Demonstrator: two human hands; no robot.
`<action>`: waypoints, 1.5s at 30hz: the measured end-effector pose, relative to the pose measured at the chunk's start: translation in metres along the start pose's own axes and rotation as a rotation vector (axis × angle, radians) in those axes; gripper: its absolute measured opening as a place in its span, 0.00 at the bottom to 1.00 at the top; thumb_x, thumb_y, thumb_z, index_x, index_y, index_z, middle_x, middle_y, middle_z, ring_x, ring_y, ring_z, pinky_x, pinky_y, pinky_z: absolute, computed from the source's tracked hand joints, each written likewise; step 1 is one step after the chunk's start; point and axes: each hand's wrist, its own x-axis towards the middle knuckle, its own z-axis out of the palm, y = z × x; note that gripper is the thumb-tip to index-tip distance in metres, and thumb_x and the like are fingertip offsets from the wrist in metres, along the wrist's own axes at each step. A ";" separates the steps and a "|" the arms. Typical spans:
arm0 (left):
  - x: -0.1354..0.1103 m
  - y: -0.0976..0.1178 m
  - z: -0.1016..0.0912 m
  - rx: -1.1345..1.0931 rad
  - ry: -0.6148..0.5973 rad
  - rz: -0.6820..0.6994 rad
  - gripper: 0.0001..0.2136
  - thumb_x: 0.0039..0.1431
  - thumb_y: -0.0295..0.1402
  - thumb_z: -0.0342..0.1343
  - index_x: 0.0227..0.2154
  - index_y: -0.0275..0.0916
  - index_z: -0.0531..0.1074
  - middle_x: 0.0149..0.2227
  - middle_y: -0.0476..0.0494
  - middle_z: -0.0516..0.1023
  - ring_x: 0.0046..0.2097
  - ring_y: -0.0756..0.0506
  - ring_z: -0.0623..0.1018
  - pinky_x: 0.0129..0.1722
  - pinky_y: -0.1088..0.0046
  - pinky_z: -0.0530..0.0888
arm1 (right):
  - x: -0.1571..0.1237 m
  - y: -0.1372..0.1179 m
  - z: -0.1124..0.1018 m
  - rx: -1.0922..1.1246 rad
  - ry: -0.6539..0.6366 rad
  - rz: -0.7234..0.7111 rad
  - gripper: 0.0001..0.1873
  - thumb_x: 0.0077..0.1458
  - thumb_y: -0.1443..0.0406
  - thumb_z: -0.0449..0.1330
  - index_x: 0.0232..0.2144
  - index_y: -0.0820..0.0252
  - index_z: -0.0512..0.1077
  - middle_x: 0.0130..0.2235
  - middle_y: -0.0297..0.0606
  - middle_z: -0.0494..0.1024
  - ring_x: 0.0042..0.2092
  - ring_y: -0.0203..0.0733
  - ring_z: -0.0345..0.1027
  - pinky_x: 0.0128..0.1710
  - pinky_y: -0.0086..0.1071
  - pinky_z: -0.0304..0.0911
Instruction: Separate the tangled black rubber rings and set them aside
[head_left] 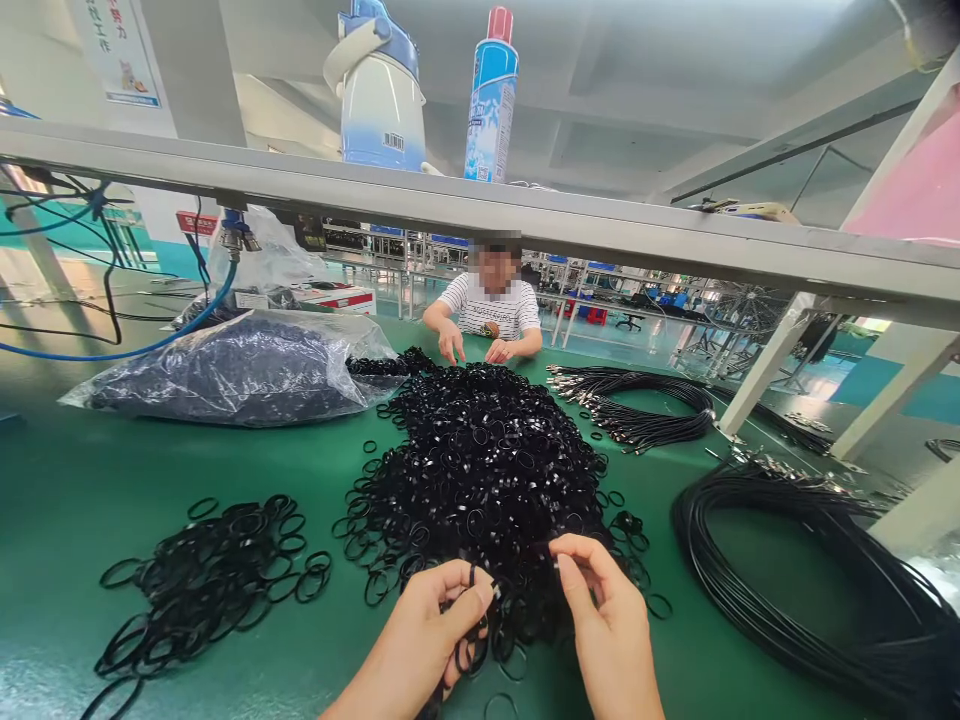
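The left hand (433, 612) curls round thin black rings (466, 652); the right hand's (611, 610) fingertips nearly meet, I can't tell on what. One big, shiny heap (487, 460) lies past the fingers, one small heap (206, 575) left

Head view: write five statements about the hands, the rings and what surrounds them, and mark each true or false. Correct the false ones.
1. The left hand holds black rings. True.
2. The right hand is at the plastic bag. False: the right hand is at the near part of the large ring pile, and the plastic bag lies farther off, on the left.
3. A person in a striped shirt is across the table. True.
4. The spray can stands on the table. False: the spray can stands on the shelf above.
5. The nearer cable coil lies right of the large ring pile. True.
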 end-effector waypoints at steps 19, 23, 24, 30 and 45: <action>-0.001 0.002 -0.002 -0.091 0.001 0.010 0.15 0.50 0.47 0.55 0.24 0.39 0.66 0.15 0.59 0.63 0.13 0.58 0.55 0.09 0.86 0.55 | -0.003 -0.006 0.000 -0.204 -0.086 -0.136 0.13 0.59 0.63 0.50 0.36 0.54 0.74 0.42 0.38 0.75 0.44 0.44 0.68 0.45 0.36 0.63; -0.003 0.005 -0.003 -0.137 -0.066 -0.011 0.16 0.52 0.47 0.54 0.25 0.38 0.67 0.16 0.58 0.64 0.12 0.58 0.55 0.10 0.85 0.53 | -0.006 -0.011 0.003 -0.255 -0.061 -0.302 0.13 0.59 0.64 0.50 0.37 0.50 0.75 0.52 0.39 0.69 0.54 0.48 0.60 0.52 0.42 0.59; -0.003 0.005 -0.003 -0.156 -0.087 -0.008 0.16 0.53 0.48 0.53 0.25 0.38 0.67 0.16 0.58 0.64 0.12 0.59 0.55 0.10 0.85 0.53 | -0.008 -0.014 0.005 -0.236 -0.094 -0.330 0.13 0.59 0.64 0.50 0.38 0.50 0.75 0.50 0.39 0.70 0.52 0.47 0.62 0.50 0.40 0.61; -0.006 0.006 -0.001 -0.178 -0.126 -0.035 0.21 0.51 0.54 0.51 0.28 0.38 0.68 0.13 0.59 0.61 0.13 0.57 0.54 0.10 0.84 0.53 | -0.018 -0.024 0.019 -0.117 -0.332 -0.293 0.06 0.52 0.68 0.58 0.32 0.54 0.75 0.33 0.32 0.75 0.34 0.37 0.68 0.34 0.27 0.63; 0.000 0.000 -0.006 -0.209 -0.069 -0.028 0.13 0.53 0.42 0.55 0.31 0.36 0.71 0.23 0.52 0.72 0.14 0.59 0.56 0.11 0.84 0.51 | -0.007 -0.013 0.006 -0.106 -0.215 -0.168 0.18 0.54 0.73 0.48 0.34 0.55 0.77 0.33 0.35 0.77 0.35 0.39 0.70 0.36 0.30 0.66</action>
